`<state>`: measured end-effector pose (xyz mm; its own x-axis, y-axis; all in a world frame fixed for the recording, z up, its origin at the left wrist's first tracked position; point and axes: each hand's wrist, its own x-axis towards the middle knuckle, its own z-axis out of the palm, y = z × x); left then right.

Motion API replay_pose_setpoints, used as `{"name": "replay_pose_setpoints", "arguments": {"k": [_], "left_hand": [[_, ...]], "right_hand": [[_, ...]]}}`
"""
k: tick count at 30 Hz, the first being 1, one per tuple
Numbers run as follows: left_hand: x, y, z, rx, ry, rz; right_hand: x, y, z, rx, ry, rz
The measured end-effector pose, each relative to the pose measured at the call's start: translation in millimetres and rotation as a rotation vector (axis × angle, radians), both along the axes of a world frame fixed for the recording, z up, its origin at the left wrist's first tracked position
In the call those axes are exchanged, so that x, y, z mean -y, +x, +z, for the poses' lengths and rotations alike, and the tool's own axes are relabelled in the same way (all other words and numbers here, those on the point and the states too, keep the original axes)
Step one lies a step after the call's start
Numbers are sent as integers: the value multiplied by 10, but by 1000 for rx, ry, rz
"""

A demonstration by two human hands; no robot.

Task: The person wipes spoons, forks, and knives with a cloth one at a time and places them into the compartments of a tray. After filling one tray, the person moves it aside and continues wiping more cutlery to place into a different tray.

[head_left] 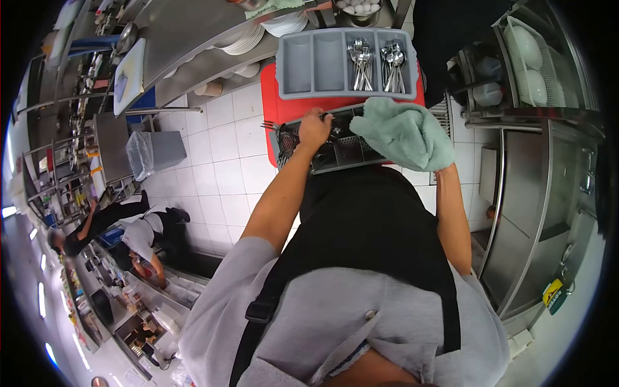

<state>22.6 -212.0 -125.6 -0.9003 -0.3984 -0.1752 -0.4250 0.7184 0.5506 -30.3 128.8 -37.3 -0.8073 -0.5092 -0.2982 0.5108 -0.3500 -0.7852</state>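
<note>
The left hand (314, 131) is at the near side of the box (342, 169), reaching over its rim, with the fingers bent and close together above its inside. Whether they pinch a piece of cutlery or only touch it, I cannot tell, because the dark things there are hard to separate. The right hand (445, 170) is mostly under the cloth (412, 135); its fingers are hidden, so I cannot tell how far closed this grip is. The cloth hangs in loose folds over the right end of the box.

I judge that the left hand is handling the contents of the box. Such tight compartments call for a narrow pinch, and the loose cloth could catch on the rim.

The box is slightly tilted in the view, between the apron (367, 206) and the tray (348, 97). At its left end, forks (269, 125) stick out past the rim. The tray sits beyond it on the red surface (269, 90), with spoons (363, 71) in its two right compartments. Further out, plates (242, 42) are stacked on a shelf (193, 35).
</note>
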Motion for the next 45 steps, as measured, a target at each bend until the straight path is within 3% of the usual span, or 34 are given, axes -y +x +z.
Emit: {"name": "replay_pose_setpoints", "arguments": {"k": [1, 2, 3, 5, 8, 14, 17, 20, 23, 24, 25, 26, 30, 33, 36, 39, 42, 45], "left_hand": [[-87, -33, 66, 34, -38, -1], [-153, -59, 123, 65, -75, -5], [-173, -69, 70, 102, -100, 45], [-158, -133, -36, 165, -154, 143], [22, -194, -196, 158, -34, 76], [12, -435, 998, -177, 43, -534], [-180, -513, 1617, -141, 193, -684], [-427, -379, 1827, -337, 334, -383], [-568, -4, 1665, -309, 323, -54], [-579, 126, 1410, -245, 426, -95], [-580, 251, 1216, -178, 528, -135], [-650, 314, 1440, -28, 612, -136], [-727, 385, 1429, -73, 533, -215], [-794, 388, 1255, -155, 774, -107], [-808, 451, 1392, -16, 861, -131], [-826, 527, 1484, 70, 953, -143], [-791, 619, 1647, 120, 1024, -193], [-810, 619, 1776, 125, 1010, -227]], "right_hand": [[27, 37, 76, -129, 92, -18], [46, 72, 108, -93, 79, -69], [167, 52, 491, -451, 368, 34], [228, 25, 534, -503, 390, 6], [299, -12, 326, -523, 395, -2], [610, -80, -215, -810, 538, 125], [935, -120, -413, -973, 564, 136], [1225, -81, -423, -874, 466, -99], [1241, -101, -16, -11, -217, -169], [1226, -136, -24, 72, -261, -159], [1210, -145, -63, 76, -280, -146], [1200, -137, -86, 81, -298, -130], [1214, -179, -16, 26, -193, -162], [1193, -232, 19, 56, -267, -136], [1162, -282, -60, 50, -303, -127], [1087, -303, -45, -23, -129, -156], [983, -458, 60, -143, -68, -92], [1048, -550, 134, -621, 238, -129]]}}
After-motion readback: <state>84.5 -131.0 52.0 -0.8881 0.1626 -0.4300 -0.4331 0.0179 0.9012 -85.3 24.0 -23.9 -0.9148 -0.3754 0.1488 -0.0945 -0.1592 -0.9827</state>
